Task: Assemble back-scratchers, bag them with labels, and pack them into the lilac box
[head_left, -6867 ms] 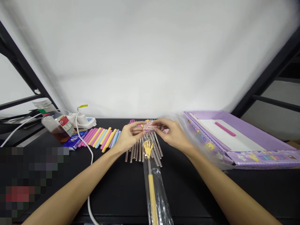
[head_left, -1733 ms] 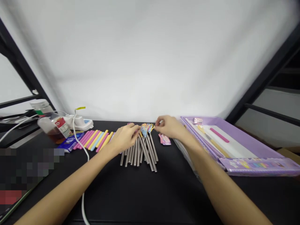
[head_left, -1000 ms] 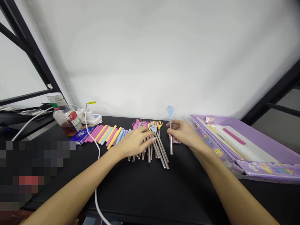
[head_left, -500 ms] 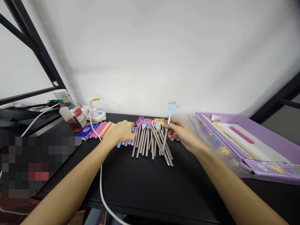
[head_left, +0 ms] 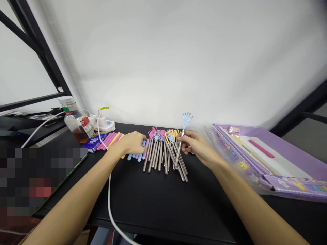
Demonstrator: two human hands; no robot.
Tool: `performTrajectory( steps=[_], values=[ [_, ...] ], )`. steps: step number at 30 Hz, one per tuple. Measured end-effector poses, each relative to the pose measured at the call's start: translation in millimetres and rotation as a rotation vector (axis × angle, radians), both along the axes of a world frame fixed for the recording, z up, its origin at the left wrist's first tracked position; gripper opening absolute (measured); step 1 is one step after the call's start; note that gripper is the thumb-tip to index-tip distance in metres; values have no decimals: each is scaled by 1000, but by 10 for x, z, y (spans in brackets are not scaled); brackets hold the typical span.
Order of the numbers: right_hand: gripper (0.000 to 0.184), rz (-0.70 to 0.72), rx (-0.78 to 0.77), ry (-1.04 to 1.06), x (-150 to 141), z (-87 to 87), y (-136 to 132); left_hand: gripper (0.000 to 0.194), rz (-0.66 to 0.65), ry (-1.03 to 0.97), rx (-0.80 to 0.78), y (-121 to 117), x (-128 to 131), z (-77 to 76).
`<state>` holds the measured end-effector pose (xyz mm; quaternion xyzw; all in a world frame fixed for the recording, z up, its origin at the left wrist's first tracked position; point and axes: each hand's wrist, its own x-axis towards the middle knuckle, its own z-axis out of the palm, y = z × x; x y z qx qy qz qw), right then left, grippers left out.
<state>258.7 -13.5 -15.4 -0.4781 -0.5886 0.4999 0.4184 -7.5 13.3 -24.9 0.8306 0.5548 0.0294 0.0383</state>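
Observation:
My right hand (head_left: 198,146) pinches a metal back scratcher with a blue hand-shaped head (head_left: 186,119), holding it tilted upright above the table. A pile of metal back scratchers (head_left: 163,154) with pink, blue and yellow heads lies on the black table (head_left: 158,200) between my hands. My left hand (head_left: 130,143) rests palm down on a row of coloured foam sleeves (head_left: 112,140) in pink, yellow and blue, its fingers curled over them; whether it grips one is hidden.
A purple box (head_left: 278,160) with a pink sleeve and packaged items lies at the right, clear plastic wrap along its near side. At the back left stand a bottle of brown liquid (head_left: 75,120), a white power strip (head_left: 103,124) and a white cable (head_left: 109,200).
My right hand picked a blue-headed scratcher out of the pile and raised it upright. My left hand moved left from the pile onto the foam sleeves. The view shifted left.

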Motion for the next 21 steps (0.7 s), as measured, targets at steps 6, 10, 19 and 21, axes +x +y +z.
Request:
performTrajectory(
  steps=[6,10,19,21],
  values=[
    [6,-10,-1,7,-9,8,-6,50,-50,-15,-7,13,-59,10],
    [4,-13,2,13,3,20,-14,36,-20,-72,9,13,-28,-7],
    [15,-89,-5,184,-9,81,-17,47,-157,-815,129,-109,174,192],
    [15,-132,25,302,-3,115,-17,48,-189,-983,118,-129,257,175]
  ],
)
